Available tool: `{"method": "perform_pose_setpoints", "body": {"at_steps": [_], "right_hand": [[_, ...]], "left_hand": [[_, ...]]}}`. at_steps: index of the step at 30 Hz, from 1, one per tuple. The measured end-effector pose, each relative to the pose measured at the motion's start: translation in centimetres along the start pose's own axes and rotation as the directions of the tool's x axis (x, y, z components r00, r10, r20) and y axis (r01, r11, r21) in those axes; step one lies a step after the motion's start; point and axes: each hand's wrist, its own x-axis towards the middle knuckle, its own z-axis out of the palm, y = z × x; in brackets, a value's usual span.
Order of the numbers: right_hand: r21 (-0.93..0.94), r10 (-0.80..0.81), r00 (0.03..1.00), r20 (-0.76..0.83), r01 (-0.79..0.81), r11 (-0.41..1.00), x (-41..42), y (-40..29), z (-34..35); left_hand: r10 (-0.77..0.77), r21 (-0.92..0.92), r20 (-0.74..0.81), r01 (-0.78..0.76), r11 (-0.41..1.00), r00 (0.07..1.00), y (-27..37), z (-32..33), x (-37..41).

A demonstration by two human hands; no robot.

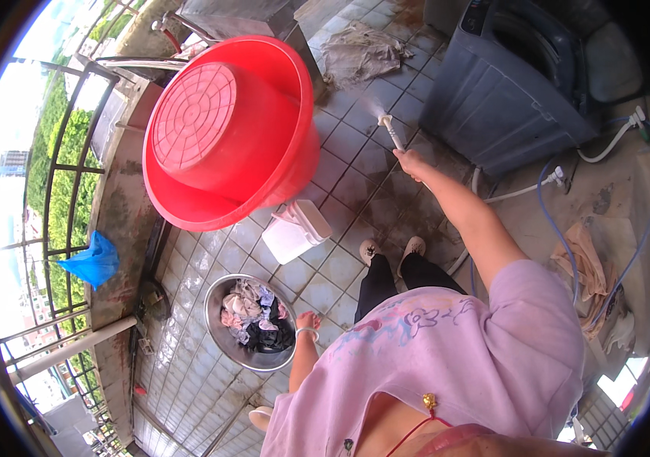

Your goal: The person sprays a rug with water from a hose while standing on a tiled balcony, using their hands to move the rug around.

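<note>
My right hand (pixel 413 164) grips the handle of a white handheld shower head (pixel 391 130) out at arm's length. A misty spray leaves its head over the wet floor tiles, towards a crumpled greyish cloth (pixel 361 52). Down at my side, my left hand (pixel 307 321) has loosely bent fingers and appears to hold nothing; a pale bangle circles its wrist. Just beside it stands a round metal basin (pixel 212 331) with pink, lilac and black clothes (pixel 256 314) in it.
A big red plastic tub (pixel 287 188) has another red tub (pixel 194 117) upside down inside it. A white plastic bucket (pixel 296 233) is close by. A grey washing machine (pixel 496 103) stands at upper right, with hoses (pixel 522 191) nearby. A blue bag (pixel 96 260) hangs by the railing.
</note>
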Motion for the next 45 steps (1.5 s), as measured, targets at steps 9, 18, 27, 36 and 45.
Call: {"method": "perform_pose_setpoints", "body": {"at_steps": [9,18,27,36,45], "right_hand": [[0.073,0.081,0.993,-0.081,-0.075,0.995,1.0,2.3,-2.6],[0.057,0.035,0.995,-0.095,-0.03,0.998,0.5,2.2,-2.0],[0.04,0.001,0.993,-0.119,0.004,0.999,0.3,3.2,-1.7],[-0.003,0.055,0.998,-0.018,-0.055,0.998,-1.6,1.5,-0.8],[-0.073,-0.037,0.995,-0.095,0.03,0.997,-0.9,1.6,-0.1]], "left_hand": [[0.008,-0.013,-0.006,-0.008,1.0,1.0,0.3,-0.2,-0.5],[-0.003,0.004,0.019,0.003,1.0,1.0,-1.2,-0.7,0.4],[0.026,-0.064,0.022,-0.024,0.998,0.999,0.6,0.3,-0.8],[-0.004,0.042,0.018,0.003,0.999,1.0,-0.9,-0.8,0.7],[0.036,-0.009,0.026,-0.036,0.999,0.999,0.3,0.5,0.1]]}}
